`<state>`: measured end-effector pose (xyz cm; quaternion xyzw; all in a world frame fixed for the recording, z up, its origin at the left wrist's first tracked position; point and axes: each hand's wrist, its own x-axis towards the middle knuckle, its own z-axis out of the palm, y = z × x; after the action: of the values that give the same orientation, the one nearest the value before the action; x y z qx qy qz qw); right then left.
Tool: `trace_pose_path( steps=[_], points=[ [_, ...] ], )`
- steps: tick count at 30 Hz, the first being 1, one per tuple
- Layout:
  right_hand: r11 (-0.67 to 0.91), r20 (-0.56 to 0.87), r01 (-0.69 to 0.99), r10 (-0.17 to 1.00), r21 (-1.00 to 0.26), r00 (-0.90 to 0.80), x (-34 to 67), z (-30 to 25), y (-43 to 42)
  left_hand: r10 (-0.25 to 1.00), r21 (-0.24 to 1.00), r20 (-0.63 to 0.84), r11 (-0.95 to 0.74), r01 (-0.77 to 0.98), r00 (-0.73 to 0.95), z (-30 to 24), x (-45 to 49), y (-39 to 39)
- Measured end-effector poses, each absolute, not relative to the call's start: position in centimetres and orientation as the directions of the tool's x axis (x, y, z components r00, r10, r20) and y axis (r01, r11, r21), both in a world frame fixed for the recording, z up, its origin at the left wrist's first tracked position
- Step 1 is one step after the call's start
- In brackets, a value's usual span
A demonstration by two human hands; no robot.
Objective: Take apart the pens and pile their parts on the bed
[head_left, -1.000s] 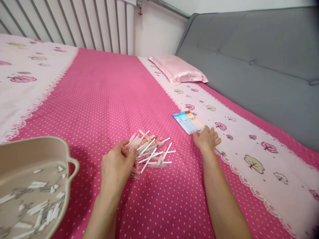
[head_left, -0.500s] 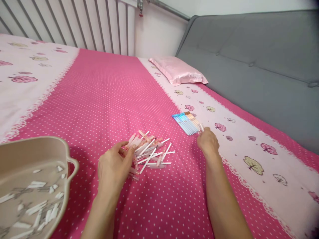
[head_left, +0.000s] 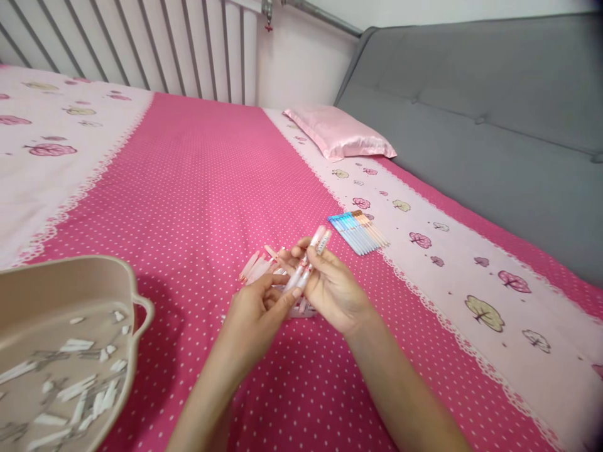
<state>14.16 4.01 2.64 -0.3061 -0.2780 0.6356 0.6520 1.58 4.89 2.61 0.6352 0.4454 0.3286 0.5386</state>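
Note:
Two slim pink-and-white pens with printed barrels are held slanted, side by side, over the bed. My right hand grips their upper part between thumb and fingers. Lower down, my left hand pinches the same pens near their bottom ends. Beneath and behind both hands lies a loose pile of pink, clear and white pen pieces, largely covered by the fingers. Beyond my right hand, a neat row of pens lies flat, blue ones on the left and orange-brown ones on the right.
At lower left stands a beige handled bin with several white strips and dark bits inside. The bed has a pink dotted cover. A pink pillow rests near the grey headboard. A white radiator stands behind.
My right hand has come left from the pen row to the pile, and now holds two pens. My left hand has moved slightly right and closed on them too.

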Motion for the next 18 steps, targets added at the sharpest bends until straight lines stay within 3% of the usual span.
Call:
trace_pose_path(
  steps=[3, 8, 14, 18],
  points=[
    [0.01, -0.039, -0.63, 0.997, -0.777, 0.065, 14.4, 2.6, 4.0, 0.875, 0.979, -0.161, 0.082, 0.187, 0.457, 2.6, 1.1, 5.3],
    [-0.162, -0.229, -0.494, 0.97, -0.854, 0.078, 14.6, 2.5, 3.7, 0.892, 0.982, -0.189, 0.163, 0.098, 0.411, 2.6, 0.8, 5.6],
    [-0.181, -0.241, -0.471, 0.968, -0.863, 0.069, 14.6, 2.5, 3.8, 0.96, 0.982, -0.094, 0.046, 0.184, 0.262, 2.4, 0.5, 5.8],
    [-0.179, -0.242, -0.519, 0.969, -0.836, 0.057, 14.4, 2.8, 3.7, 0.96, 0.974, -0.08, 0.018, 0.228, 0.267, 1.9, 0.3, 5.9]
  ],
)
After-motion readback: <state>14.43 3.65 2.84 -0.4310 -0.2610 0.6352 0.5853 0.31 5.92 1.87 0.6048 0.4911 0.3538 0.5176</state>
